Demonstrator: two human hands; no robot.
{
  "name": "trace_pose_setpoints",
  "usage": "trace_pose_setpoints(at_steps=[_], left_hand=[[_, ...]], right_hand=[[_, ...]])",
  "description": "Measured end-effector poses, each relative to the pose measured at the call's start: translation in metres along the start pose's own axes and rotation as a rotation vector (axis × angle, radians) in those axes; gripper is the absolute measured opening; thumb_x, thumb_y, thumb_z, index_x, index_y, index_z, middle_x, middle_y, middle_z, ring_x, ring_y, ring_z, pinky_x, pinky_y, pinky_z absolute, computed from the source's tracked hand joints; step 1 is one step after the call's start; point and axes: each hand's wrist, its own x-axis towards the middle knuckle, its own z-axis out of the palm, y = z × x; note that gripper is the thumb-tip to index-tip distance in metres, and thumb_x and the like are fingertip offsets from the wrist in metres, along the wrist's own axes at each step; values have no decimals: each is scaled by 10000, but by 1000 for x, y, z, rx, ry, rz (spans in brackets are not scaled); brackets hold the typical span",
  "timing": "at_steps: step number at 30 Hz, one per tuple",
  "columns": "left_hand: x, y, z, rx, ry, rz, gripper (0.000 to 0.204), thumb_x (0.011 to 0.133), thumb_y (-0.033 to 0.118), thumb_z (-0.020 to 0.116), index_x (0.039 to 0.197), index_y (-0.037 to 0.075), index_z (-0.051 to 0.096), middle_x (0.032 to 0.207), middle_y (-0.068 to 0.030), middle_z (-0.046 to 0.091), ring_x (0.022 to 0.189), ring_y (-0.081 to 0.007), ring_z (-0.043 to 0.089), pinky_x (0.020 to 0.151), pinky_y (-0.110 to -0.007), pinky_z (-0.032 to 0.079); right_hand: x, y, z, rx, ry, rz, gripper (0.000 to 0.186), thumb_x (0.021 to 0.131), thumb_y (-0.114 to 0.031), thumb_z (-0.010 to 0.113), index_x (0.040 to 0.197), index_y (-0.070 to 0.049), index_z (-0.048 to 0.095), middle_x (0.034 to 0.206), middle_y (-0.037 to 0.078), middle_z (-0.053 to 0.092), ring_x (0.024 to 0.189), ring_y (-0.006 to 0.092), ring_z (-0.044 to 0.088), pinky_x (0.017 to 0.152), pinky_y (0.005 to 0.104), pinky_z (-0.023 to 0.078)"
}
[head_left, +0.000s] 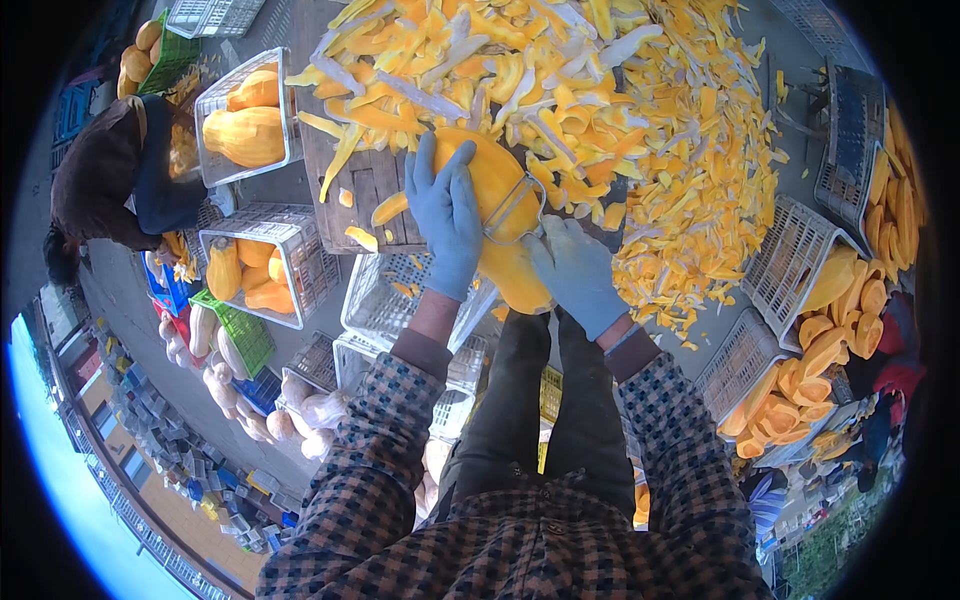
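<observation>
A peeled orange butternut squash (508, 272) lies slanted in front of me, its narrower end toward my body. My left hand (447, 222), in a blue-grey glove, grips its left side, with the fingers pointing away from me. In my gloved right hand (580, 275) is a peeler (508, 203) with a wide wire-like metal frame. The frame lies across the squash's middle; its handle is mostly hidden in my fist. Beyond the squash, long orange and pale peelings (560, 100) cover much of a worn wooden board (365, 190).
Peelings (690, 220) heap on the floor at right. White crates (255, 250) of peeled squash stand at left, near unpeeled pale squash (315, 405). Crates and cut orange squash pieces (800, 390) line the right side. A person (110, 175) bends over at far left.
</observation>
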Motion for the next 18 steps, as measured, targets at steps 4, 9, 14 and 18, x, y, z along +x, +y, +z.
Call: trace_pose_setpoints(at_steps=[4,9,14,18], left_hand=[[-4,0,-3,101,-21,4,329,899,226,694,1217,152,734,1520,-238,435,1382,-438,402,1143,-506,335],[6,2,0,55,-21,-94,348,877,249,726,1217,176,735,1535,-234,415,1389,-476,377,1156,-511,327],[9,10,7,220,-59,-59,406,841,272,766,1228,161,719,1511,-251,432,1375,-450,411,1145,-488,344],[1,20,5,239,-64,0,448,814,287,795,1229,142,711,1496,-266,443,1370,-433,423,1139,-477,353]], right_hand=[[-73,18,1,-12,9,-9,316,971,-364,607,1059,-61,616,923,172,650,808,379,683,699,485,548],[-99,30,2,165,-194,410,300,962,-318,613,1063,-36,601,929,186,648,882,405,660,710,469,534],[-40,14,19,56,18,26,286,957,-338,626,1018,-60,602,900,155,642,787,377,678,682,486,539],[-67,12,6,-37,-11,53,294,962,-354,616,1027,-68,606,898,156,642,786,372,681,683,490,551]])
